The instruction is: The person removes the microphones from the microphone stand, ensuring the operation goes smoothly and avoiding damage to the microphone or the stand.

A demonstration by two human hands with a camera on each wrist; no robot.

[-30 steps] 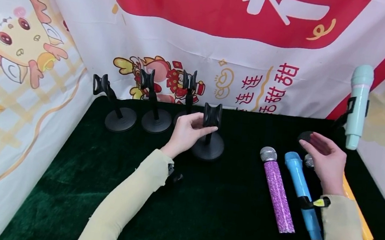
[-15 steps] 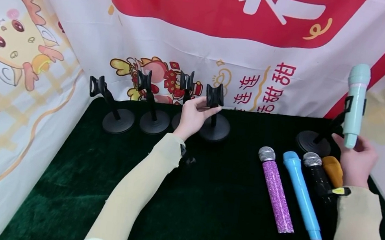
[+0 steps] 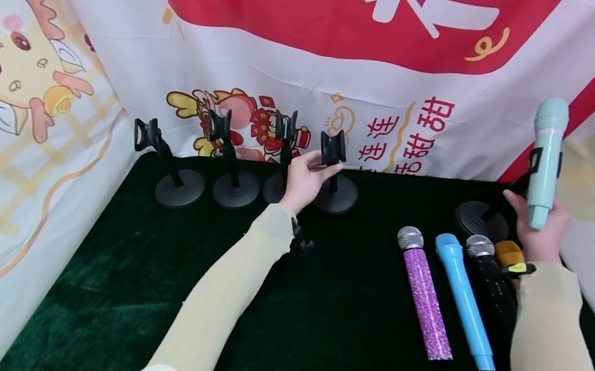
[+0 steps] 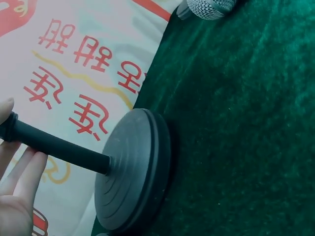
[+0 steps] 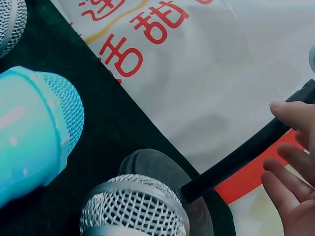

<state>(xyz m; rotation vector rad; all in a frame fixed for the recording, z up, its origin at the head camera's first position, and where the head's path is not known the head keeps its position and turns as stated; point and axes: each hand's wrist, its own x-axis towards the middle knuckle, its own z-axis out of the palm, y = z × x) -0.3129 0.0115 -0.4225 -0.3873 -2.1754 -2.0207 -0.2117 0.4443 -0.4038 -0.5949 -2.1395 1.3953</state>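
Note:
My left hand (image 3: 303,183) holds a black microphone stand (image 3: 338,197) just below its clip, thumb and fingers around the stem; its round base stands upright near the cloth's back edge. In the left wrist view my fingers curl at the top of the stem (image 4: 64,150). My right hand (image 3: 544,235) is at the stem of another stand (image 3: 478,218), behind a mint-green microphone (image 3: 545,162) that sits in that stand's clip. In the right wrist view, the thumb and fingers of this hand (image 5: 298,172) pinch the upper stem (image 5: 236,162).
Three more stands, the leftmost (image 3: 179,188) included, stand at the back left. A purple glitter microphone (image 3: 427,304), a blue one (image 3: 465,302), a black one (image 3: 490,281) and an orange one (image 3: 509,253) lie at right on the green cloth (image 3: 335,337).
My left hand has pushed its stand back toward the banner, near the row. The right hand has moved right, from beside the stand base to the stem beneath the mint-green microphone.

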